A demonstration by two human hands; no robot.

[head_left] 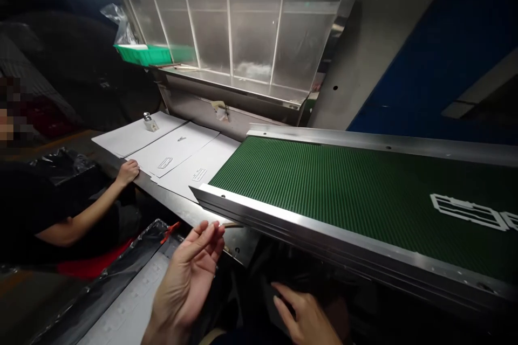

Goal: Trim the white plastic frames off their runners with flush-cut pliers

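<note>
My left hand (188,275) is raised in front of the near end of a green ribbed conveyor belt (307,183), thumb and fingertips pinched together. A thin brownish strip (232,225) shows right beside the fingertips; I cannot tell whether it is in the pinch. Lower down, below the conveyor's metal side rail (307,218), my right hand (303,312) holds nothing visible, with its fingers stretched out and apart. White frame-shaped parts (467,211) lie on the belt at the right. Similar small outlined parts (165,163) rest on white sheets (194,145) left of the belt.
A co-worker's hand (128,171) rests at the table's left edge. A small metal-topped bottle (150,122) stands on the far sheet. Behind are a green tray (143,55) and a clear panelled guard (251,32). A black-lined bin (133,285) sits at lower left.
</note>
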